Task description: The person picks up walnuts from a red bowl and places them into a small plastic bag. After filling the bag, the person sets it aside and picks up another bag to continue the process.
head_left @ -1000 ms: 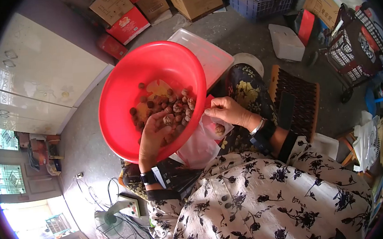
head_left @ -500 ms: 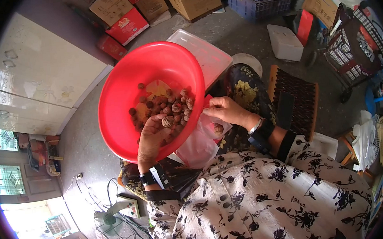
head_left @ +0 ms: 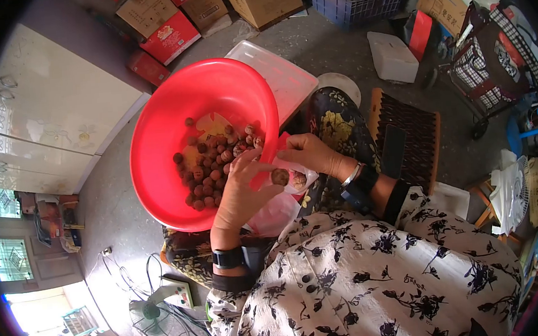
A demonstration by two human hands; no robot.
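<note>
My left hand [head_left: 244,186] reaches past the near right rim of a red basin [head_left: 165,176], with a walnut [head_left: 280,177] between its thumb and fingertips. That walnut is over the mouth of a thin, clear plastic bag [head_left: 273,217]. My right hand [head_left: 315,155] is closed, pinching the bag's upper edge by the basin. Inside the bag, just right of the held walnut, another walnut [head_left: 299,179] shows. Several brown walnuts [head_left: 209,172] lie loose on the basin's floor, mostly toward its right side. My left hand hides part of the bag and rim.
Beyond the basin lies a whitish plastic lid or tray [head_left: 274,73]. A dark phone [head_left: 395,150] rests on a slatted wooden seat [head_left: 421,137] at the right. A fan [head_left: 149,313] and cables are on the floor at lower left. Cartons [head_left: 262,4] and blue crates [head_left: 357,0] stand behind.
My left hand has moved right with the walnut, from above the basin to the mouth of the bag. My right hand keeps its pinch on the bag. The whole view has shifted slightly.
</note>
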